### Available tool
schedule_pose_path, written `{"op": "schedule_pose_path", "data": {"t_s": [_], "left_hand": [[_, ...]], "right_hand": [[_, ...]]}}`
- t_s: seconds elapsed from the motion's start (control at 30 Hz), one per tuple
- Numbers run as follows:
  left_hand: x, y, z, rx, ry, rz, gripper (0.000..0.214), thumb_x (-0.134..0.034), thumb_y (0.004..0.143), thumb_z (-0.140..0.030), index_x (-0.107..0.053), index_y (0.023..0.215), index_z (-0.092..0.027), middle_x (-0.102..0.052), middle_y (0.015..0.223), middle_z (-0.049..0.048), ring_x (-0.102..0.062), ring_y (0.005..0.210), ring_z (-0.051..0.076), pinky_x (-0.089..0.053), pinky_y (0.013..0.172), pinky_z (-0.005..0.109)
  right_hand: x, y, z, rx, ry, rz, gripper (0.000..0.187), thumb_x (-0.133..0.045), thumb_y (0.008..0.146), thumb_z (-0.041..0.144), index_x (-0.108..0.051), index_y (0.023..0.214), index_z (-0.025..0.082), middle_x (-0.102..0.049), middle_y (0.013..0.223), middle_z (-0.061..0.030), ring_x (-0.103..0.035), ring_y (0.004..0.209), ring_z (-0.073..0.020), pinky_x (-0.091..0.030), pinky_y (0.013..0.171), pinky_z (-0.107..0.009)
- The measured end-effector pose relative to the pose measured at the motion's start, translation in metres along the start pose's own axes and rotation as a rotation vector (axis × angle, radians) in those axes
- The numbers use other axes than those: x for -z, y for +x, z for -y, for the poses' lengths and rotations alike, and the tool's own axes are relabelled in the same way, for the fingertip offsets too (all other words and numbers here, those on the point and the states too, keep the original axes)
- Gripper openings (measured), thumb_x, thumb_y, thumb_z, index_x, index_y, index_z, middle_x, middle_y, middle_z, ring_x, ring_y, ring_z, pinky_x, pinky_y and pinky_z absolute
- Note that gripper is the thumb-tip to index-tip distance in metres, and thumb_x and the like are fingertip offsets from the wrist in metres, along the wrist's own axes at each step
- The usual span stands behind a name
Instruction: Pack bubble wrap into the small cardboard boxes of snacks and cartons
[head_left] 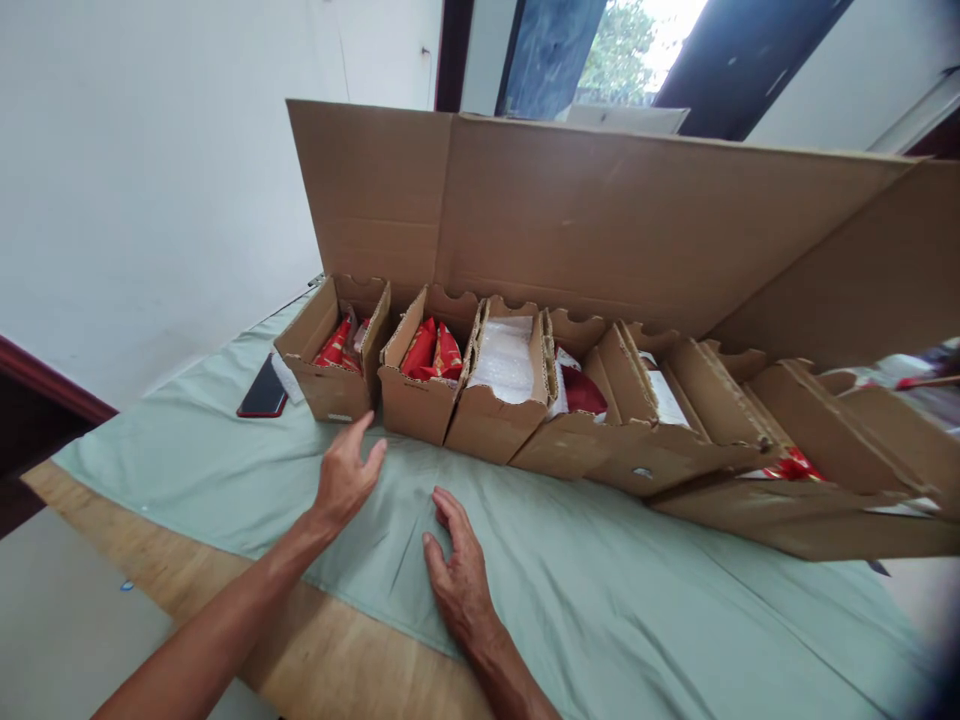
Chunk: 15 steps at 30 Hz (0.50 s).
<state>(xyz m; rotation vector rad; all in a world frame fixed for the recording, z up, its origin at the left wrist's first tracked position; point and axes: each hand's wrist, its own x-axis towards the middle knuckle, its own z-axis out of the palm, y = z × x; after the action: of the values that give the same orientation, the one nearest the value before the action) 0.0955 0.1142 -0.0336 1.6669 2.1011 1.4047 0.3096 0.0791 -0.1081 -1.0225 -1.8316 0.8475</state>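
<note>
My left hand (pixel 348 472) hovers over the green cloth just in front of the leftmost cardboard box (pixel 327 392), thumb and fingers apart, with nothing in it. To its right my right hand (pixel 459 570) is held above the cloth, thumb spread from the fingers, likewise holding nothing. Red patterned packets (pixel 334 346) lie in the leftmost box. The second box (pixel 414 408) has red pouches (pixel 435 350) in it. A third box (pixel 491 428) contains clear bubble wrap (pixel 506 358). Farther right, a dark red item (pixel 582 390) sits in another box.
A tall cardboard panel (pixel 585 220) stands behind the row of boxes. More boxes run to the right, one with a red shiny item (pixel 795 466). A dark phone (pixel 264 388) lies left on the green cloth (pixel 570 590). Bare wood edge (pixel 330 640) shows in front.
</note>
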Motion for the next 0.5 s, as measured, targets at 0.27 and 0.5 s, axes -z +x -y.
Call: {"op": "schedule_pose_path", "data": {"t_s": [0.27, 0.5], "left_hand": [[0.104, 0.056, 0.0, -0.529, 0.382, -0.257, 0.05, -0.063, 0.086, -0.017, -0.061, 0.136, -0.018, -0.059, 0.144, 0.0175, -0.045, 0.145, 0.036, -0.039, 0.118, 0.056], [0.121, 0.111, 0.001, -0.524, 0.609, 0.112, 0.025, -0.049, 0.084, -0.013, -0.073, 0.087, -0.02, -0.078, 0.1, 0.0128, -0.062, 0.128, 0.037, -0.032, 0.116, 0.067]], "right_hand": [[-0.002, 0.001, -0.002, 0.004, -0.006, -0.014, 0.053, -0.055, 0.087, 0.013, -0.061, 0.139, 0.023, -0.061, 0.147, -0.011, -0.057, 0.137, -0.0263, -0.048, 0.116, -0.048], [0.0, 0.009, 0.002, -0.043, 0.074, -0.022, 0.046, -0.059, 0.083, 0.017, -0.07, 0.127, 0.023, -0.065, 0.142, -0.0122, -0.059, 0.135, -0.0273, -0.045, 0.117, -0.049]]}}
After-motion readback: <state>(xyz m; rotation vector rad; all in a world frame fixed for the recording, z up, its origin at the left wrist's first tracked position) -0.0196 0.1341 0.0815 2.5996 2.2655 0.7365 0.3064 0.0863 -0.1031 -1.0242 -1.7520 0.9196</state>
